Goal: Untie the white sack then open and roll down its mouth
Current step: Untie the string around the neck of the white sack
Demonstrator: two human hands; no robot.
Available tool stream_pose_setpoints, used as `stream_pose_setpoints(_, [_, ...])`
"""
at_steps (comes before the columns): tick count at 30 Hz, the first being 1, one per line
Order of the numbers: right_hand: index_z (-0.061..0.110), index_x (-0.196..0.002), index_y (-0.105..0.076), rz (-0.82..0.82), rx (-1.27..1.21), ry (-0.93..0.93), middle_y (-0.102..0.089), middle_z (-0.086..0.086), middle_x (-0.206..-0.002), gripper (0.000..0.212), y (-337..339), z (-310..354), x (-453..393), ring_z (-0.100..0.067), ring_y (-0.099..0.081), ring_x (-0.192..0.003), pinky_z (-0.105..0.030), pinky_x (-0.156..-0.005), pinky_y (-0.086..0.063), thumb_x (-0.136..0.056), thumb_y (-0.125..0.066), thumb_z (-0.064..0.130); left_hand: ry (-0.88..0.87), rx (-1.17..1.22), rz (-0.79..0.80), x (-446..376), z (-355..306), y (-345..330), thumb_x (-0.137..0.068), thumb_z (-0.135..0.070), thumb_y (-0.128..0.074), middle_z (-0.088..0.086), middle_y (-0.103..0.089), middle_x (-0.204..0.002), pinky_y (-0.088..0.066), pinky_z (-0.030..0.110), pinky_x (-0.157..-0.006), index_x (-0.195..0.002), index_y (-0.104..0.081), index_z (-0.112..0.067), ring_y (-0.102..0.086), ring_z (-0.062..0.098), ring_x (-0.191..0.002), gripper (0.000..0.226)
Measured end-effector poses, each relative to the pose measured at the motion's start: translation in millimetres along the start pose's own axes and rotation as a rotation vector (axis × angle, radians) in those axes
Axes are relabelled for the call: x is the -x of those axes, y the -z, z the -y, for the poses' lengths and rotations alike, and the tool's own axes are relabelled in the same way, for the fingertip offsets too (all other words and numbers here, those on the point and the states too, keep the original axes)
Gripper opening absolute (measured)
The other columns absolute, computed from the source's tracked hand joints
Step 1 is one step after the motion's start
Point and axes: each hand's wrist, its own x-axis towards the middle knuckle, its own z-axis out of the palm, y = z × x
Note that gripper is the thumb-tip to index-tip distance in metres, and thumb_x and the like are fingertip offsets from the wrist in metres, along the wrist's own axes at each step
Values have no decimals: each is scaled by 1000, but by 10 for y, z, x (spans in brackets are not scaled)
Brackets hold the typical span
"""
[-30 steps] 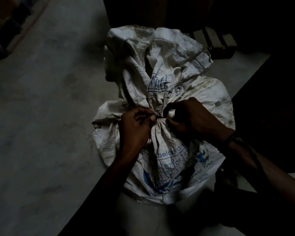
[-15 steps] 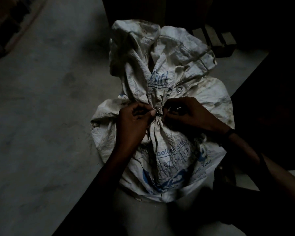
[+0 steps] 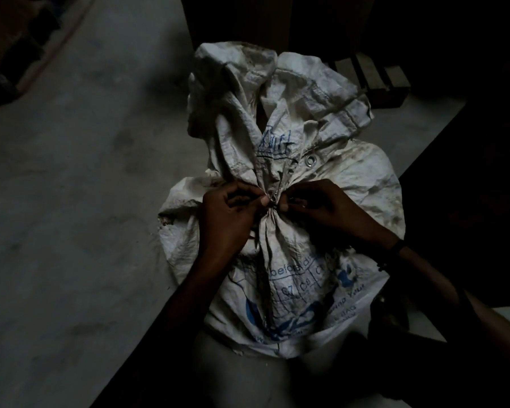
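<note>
Crumpled woven white sack (image 3: 280, 254), left hand (image 3: 228, 214) and right hand (image 3: 326, 209) grips pinched on its dark knot (image 3: 273, 202) between them.

Sack (image 3: 292, 260) on floor (image 3: 71, 201), centre. Tied neck (image 3: 273, 201) mid-sack: left hand (image 3: 230, 216) at 9 o'clock, right hand (image 3: 327, 207) at 3. Loose mouth (image 3: 277, 92) toward 12.

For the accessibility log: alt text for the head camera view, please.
Two bare hands, left hand and right hand, pinch the tie at the gathered neck of a crumpled white woven sack with blue print. The sack stands, still tied, on a dim grey concrete floor.
</note>
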Motion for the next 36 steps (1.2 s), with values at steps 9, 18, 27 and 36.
stream_pose_setpoints(9, [25, -93, -62, -100, 722, -27, -66, 3, -85, 31, -70, 73, 62, -21, -63, -78, -33, -62, -40, -95, -63, 55, -29, -77, -11, -3, 6, -53, -75, -4, -85, 2, -78, -76, -60, 27, -69, -78, -76, -14, -75, 13, -73, 14])
stream_pose_setpoints(18, [0, -89, -69, -35, -149, -54, -62, -3, -71, 21, 8, 61, 33, -6, -53, -64, -21, -61, -43, -98, -72, 19, 0, -21, -28, -21, 6, -36, -76, -13, -87, 7, -78, -78, -60, 33, -61, -82, -78, -10, -77, 22, -74, 11])
stream_pose_setpoints(27, [22, -81, -63, -119, 440, 51, -63, 3, -73, 28, -43, 56, 25, -13, -58, -66, -42, -61, -49, -96, -67, 45, -18, 14, -47, 7, -24, -59, -85, 1, -75, 13, -77, -80, -64, 34, -68, -88, -71, 4, -77, 22, -74, 6])
stream_pose_setpoints(36, [19, -95, -75, -192, 236, 93, -66, 3, -96, 19, -27, -45, 31, -4, -59, -75, -34, -69, -50, -93, -74, 38, 0, 93, -86, -24, -29, -56, -83, 1, -78, 15, -77, -78, -61, 30, -64, -87, -73, 7, -77, 22, -71, 9])
